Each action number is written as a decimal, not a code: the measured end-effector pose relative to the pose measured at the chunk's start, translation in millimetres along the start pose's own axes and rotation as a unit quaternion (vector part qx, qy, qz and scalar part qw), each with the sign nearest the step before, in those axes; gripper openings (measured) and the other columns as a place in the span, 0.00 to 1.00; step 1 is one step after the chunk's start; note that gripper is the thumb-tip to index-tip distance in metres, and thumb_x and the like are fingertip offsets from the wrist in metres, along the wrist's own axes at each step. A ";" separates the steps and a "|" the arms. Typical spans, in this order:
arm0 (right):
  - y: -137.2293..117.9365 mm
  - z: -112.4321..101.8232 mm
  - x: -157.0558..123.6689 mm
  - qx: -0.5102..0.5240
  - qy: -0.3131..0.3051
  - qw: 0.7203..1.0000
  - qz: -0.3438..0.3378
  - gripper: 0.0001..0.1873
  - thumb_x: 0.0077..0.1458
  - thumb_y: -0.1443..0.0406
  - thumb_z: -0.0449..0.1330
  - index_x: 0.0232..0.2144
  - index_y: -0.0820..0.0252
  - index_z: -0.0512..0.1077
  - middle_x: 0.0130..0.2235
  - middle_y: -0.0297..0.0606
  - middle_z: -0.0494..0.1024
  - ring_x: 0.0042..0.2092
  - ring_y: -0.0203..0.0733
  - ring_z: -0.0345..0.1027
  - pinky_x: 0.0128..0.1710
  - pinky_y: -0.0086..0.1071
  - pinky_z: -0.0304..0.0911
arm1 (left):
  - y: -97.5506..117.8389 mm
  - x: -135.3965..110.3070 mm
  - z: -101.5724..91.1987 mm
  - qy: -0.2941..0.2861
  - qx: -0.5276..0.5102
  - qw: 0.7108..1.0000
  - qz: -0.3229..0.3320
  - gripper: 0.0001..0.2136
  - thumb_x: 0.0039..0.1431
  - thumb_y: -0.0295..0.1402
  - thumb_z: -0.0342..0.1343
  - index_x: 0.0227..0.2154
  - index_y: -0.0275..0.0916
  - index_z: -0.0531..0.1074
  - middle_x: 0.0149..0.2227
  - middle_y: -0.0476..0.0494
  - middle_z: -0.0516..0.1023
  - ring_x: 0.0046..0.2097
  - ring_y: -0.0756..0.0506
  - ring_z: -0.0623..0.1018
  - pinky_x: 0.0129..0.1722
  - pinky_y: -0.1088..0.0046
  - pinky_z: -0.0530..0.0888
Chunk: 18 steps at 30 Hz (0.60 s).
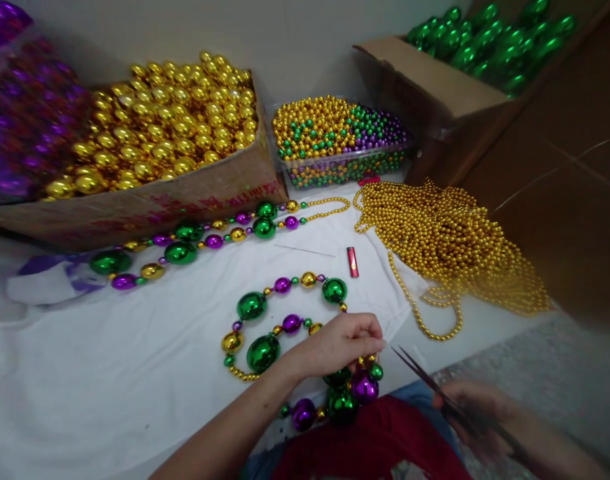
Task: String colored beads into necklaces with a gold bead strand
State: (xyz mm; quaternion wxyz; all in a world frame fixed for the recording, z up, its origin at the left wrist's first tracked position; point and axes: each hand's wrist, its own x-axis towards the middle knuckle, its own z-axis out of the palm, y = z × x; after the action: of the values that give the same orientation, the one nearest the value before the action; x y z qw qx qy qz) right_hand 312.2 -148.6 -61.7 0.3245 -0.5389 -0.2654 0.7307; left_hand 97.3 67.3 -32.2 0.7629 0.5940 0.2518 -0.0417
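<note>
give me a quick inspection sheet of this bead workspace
surface: white cloth, wrinkled
job's things: bead string of green, purple and gold balls lies looped by the left hand; scissors in the right hand
clutter: second bead string, gold strand pile, red lighter, thin needle, all on the cloth
grippers: left hand pinches the bead string; right hand grips the scissors, blurred
cables: nothing seen
surroundings: box of gold balls, tub of small beads, box of green balls, purple balls along the wall
</note>
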 end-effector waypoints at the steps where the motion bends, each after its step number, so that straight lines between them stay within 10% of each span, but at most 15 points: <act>1: 4.7 3.9 4.3 0.007 -0.005 1.000 -0.009 0.28 0.36 0.55 0.72 0.42 0.56 0.76 0.33 0.37 0.76 0.30 0.41 0.69 0.29 0.32 0.64 | 1.0 -0.5 0.0 0.001 0.005 1.000 -0.003 0.09 0.57 0.39 0.53 0.31 0.38 0.65 0.26 0.50 0.73 0.23 0.52 0.69 0.21 0.80 0.65; 7: 0.9 14.9 28.5 0.007 -0.017 1.000 -0.025 0.27 0.30 0.63 0.75 0.39 0.52 0.78 0.39 0.36 0.79 0.41 0.44 0.70 0.43 0.32 0.63 | 0.6 -5.5 -2.5 0.038 -0.009 0.999 -0.024 0.09 0.58 0.39 0.53 0.32 0.38 0.64 0.26 0.50 0.73 0.22 0.53 0.68 0.19 0.80 0.64; 18: -7.8 30.9 41.9 0.050 -0.005 0.998 -0.022 0.24 0.29 0.70 0.73 0.35 0.50 0.80 0.24 0.25 0.70 0.22 0.26 0.51 0.22 0.19 0.49 | -11.3 3.2 -4.5 0.018 -0.135 0.991 -0.008 0.13 0.53 0.42 0.58 0.30 0.38 0.63 0.24 0.49 0.75 0.19 0.54 0.67 0.17 0.80 0.58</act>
State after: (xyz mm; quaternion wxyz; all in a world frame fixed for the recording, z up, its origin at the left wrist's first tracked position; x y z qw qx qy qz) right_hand 275.2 -113.0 -73.1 0.3658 -0.5127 -0.2414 0.7383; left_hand 94.5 68.9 -44.4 0.8310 0.4843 0.2736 -0.0025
